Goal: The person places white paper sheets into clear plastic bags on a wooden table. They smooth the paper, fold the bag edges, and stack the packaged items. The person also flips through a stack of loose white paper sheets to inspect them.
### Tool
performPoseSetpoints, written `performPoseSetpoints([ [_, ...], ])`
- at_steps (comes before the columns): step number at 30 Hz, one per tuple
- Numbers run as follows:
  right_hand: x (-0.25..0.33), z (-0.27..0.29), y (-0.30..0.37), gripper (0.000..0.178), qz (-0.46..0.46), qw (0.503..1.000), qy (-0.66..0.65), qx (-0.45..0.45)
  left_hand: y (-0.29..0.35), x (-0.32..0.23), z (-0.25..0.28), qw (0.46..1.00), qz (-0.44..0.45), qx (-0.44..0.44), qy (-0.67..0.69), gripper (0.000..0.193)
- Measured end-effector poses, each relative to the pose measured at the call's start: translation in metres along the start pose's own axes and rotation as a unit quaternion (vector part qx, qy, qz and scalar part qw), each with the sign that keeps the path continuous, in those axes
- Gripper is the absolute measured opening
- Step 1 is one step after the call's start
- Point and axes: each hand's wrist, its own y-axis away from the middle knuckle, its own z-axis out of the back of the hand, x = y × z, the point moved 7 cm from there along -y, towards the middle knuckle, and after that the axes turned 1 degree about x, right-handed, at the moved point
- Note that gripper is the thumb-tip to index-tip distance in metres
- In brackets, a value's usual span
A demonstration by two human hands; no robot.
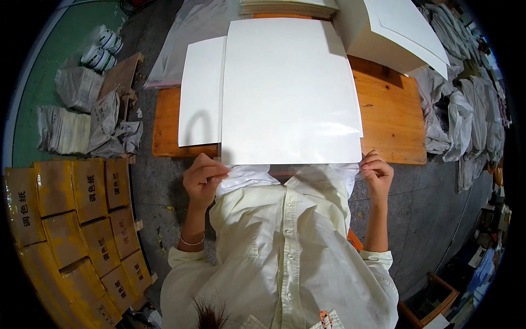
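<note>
A large stack of white paper (290, 90) lies before me on the orange wooden table (383, 104), its near edge at my lap. It appears to be in a clear plastic bag (282, 173), whose glossy film and reddish strip show past the paper's near edge. My left hand (203, 178) pinches the bag at its near left corner. At the near right corner my right hand (378, 172) pinches the film too. Another white sheet (200, 93) shows from beneath on the left.
More clear plastic bags (181, 41) lie at the far left of the table. A tall pile of white sheets (394, 33) stands at the far right, another stack (287, 6) behind. Taped cardboard boxes (87, 186) are piled at left; grey plastic wrapping (460, 115) lies at right.
</note>
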Motion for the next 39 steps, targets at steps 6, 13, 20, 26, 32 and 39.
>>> performPoseSetpoints([
  [6, -0.012, 0.006, 0.004, 0.004, -0.104, 0.99, -0.037, -0.092, 0.003, 0.011, -0.005, 0.986, 0.151, -0.062, -0.025, 0.008],
  [13, 0.004, -0.004, -0.012, 0.009, -0.171, 0.975, 0.039, -0.137, -0.013, 0.004, -0.005, 0.973, 0.126, -0.132, -0.139, 0.01],
  [20, 0.004, -0.008, -0.025, 0.009, -0.131, 0.975, 0.092, -0.156, -0.026, 0.006, -0.01, 0.966, 0.089, -0.106, -0.217, 0.009],
  [26, 0.028, -0.016, -0.042, 0.006, 0.051, 0.949, 0.282, -0.133, -0.036, 0.001, -0.013, 0.947, 0.02, -0.123, -0.297, 0.008],
  [32, 0.014, -0.01, -0.047, 0.008, -0.048, 0.948, 0.28, -0.144, -0.043, 0.007, -0.016, 0.941, 0.033, -0.083, -0.325, 0.01],
  [39, 0.008, -0.008, -0.051, 0.011, -0.103, 0.949, 0.252, -0.157, -0.043, 0.01, -0.017, 0.933, 0.059, -0.086, -0.343, 0.012],
])
